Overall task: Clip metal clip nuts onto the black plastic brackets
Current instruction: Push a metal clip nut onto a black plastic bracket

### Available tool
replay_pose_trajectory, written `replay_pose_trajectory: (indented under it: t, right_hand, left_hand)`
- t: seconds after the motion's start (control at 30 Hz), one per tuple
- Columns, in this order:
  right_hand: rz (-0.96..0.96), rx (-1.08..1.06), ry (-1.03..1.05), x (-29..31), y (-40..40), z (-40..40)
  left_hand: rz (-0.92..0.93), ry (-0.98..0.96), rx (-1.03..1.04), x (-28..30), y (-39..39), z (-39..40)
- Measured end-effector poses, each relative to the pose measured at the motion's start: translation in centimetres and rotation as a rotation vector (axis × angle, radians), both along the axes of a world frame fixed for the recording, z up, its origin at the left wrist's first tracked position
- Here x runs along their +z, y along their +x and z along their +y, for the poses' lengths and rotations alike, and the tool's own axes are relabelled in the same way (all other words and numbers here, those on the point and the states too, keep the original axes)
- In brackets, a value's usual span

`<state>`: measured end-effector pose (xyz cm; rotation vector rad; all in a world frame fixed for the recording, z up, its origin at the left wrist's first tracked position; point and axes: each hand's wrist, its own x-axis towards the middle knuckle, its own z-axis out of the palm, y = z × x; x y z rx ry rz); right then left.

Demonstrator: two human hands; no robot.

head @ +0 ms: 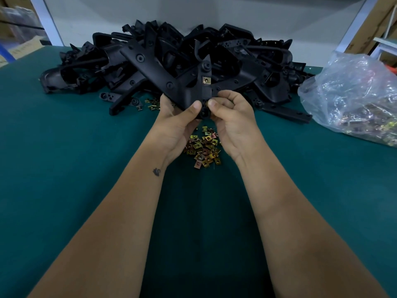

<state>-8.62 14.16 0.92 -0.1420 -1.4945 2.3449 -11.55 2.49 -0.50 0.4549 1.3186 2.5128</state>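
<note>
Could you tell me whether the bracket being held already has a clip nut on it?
Yes, one. A brass-coloured clip nut sits clipped on the held bracket; the right hand pinches at its lower end.

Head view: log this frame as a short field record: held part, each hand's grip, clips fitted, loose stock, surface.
held part: black bracket, raised above the table
left hand: grips bracket's lower end, thumb on top
right hand: pinches at the bracket's lower tip; clip there barely visible
clips fitted: one clip nut on the right arm
loose stock: clip nut pile between wrists; bracket heap behind; plastic bag at right
surface: green mat
</note>
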Motion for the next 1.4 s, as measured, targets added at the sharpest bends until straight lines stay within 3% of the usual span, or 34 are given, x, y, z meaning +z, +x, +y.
replay_pose_trajectory:
  t: [0.1,0.3,0.6,0.8,0.97,1.17,1.4]
  right_hand:
    - [-0.016,-0.006,0.007,0.3,0.2,0.2]
    - [-0.023,0.054,0.309,0.7,0.9,1.3]
    - [-0.097,0.123,0.416,0.8,1.2,1.5]
    - [-0.075,0.058,0.326,0.3,0.7,1.0]
    - [-0.106,0.068,0.250,-0.2,0.5,0.2]
    - [-0.120,0.173,0.182,-0.1,0.7,0.0]
    - [-0.131,0.261,0.314,-0.1,1.0,0.3]
  left_hand:
    - [0.011,-0.011,-0.014,0.0,0.0,0.0]
    - [-0.010,-0.067,-0.152,0.4,-0.3,-0.9]
    - [-0.028,-0.166,-0.238,0.3,-0.7,-1.9]
    - [-0.006,-0.059,-0.116,0.2,-0.7,-1.2]
    - [-0.169,0.067,-0.036,-0.1,-0.9,-1.0]
    - [-0.219,0.085,-0.092,-0.1,-1.1,-1.7]
    - [-0.143,0.044,-0.238,0.0,-1.1,-2.2]
